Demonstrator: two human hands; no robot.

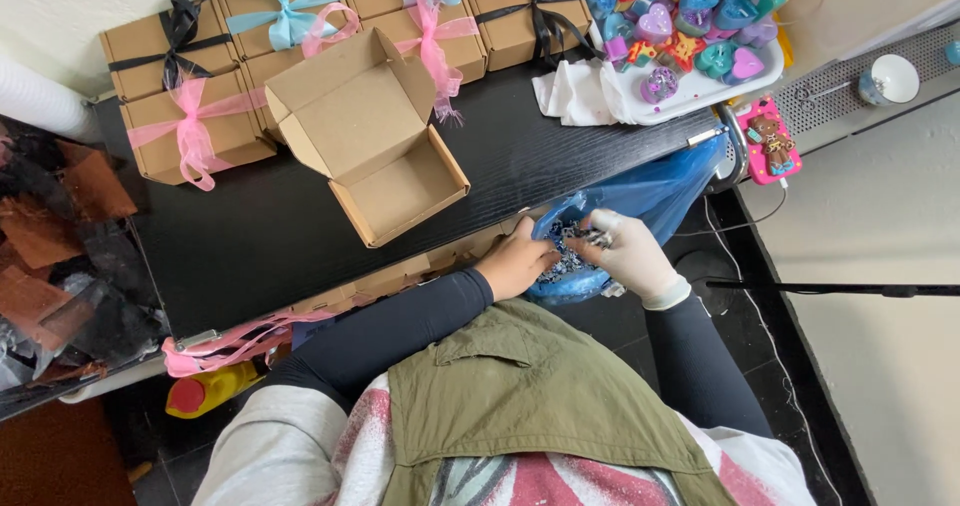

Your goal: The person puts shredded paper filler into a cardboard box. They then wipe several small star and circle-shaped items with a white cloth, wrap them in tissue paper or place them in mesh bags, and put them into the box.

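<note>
Head view: left hand (516,263) and gloved right hand (627,253) both closed on shredded filler (570,256) inside blue bag (655,194).

bright, even indoor light falls from above with only soft shadows, a faint sheen on the black tabletop (270,236), mild wide-angle bending at the edges, and slight blur over the hands.

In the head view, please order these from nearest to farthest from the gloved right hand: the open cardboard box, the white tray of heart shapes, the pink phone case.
From the right hand:
1. Pink phone case, at the table's right end.
2. White tray of heart shapes, at the far right.
3. Open cardboard box, on the left.
The last two are almost too close to call.
</note>
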